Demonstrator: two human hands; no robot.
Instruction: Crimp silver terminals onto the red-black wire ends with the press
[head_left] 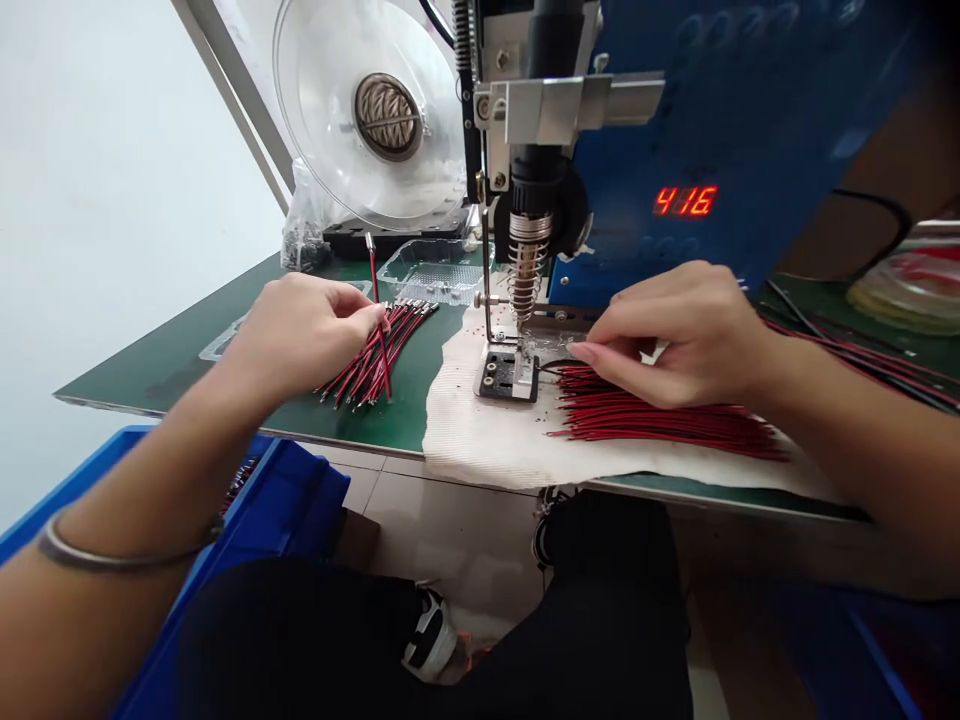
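My left hand (307, 330) is closed in a pinch on a short red-and-black wire (375, 290) that stands nearly upright, its metal tip up. It hovers over a fanned pile of finished wires (379, 355) on the green table (187, 345). My right hand (675, 335) pinches a thin wire end (555, 366) beside the small metal fixture (508, 375) under the coiled soldering head (527, 270). A long bundle of red-and-black wires (660, 418) lies under that hand on a white cloth (480, 440).
A blue machine with a red display reading 416 (685, 201) stands behind. A clear solder reel (375, 110) and clear plastic tray (431, 270) sit at the back. A blue bin (292, 500) is below the table's left edge. More wires (862, 355) trail right.
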